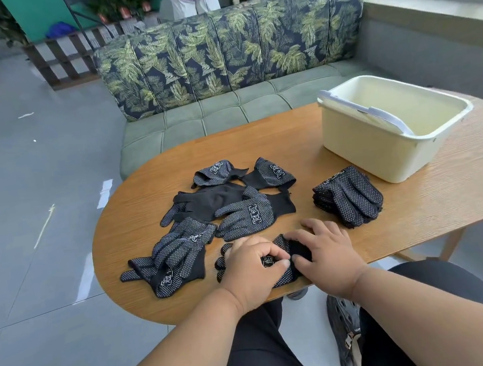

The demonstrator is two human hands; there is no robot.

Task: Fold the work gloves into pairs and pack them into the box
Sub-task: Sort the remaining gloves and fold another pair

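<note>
A black dotted work glove [286,273] lies at the table's near edge under both hands. My left hand [252,268] pinches its middle with curled fingers and thumb. My right hand [324,251] presses on the cuff end, thumb tip against the fabric, and hides most of the cuff. Several loose gloves [231,205] lie in a heap beyond my hands, and two more [173,258] lie to the left. A folded stack of gloves [348,197] sits to the right, in front of the cream plastic box [361,150], which looks empty.
The oval wooden table [419,206] has a leaf-patterned green sofa [227,56] behind it. A white handle [384,113] lies across the box's rim. A person stands far behind the sofa. My knees and a shoe are below the table edge.
</note>
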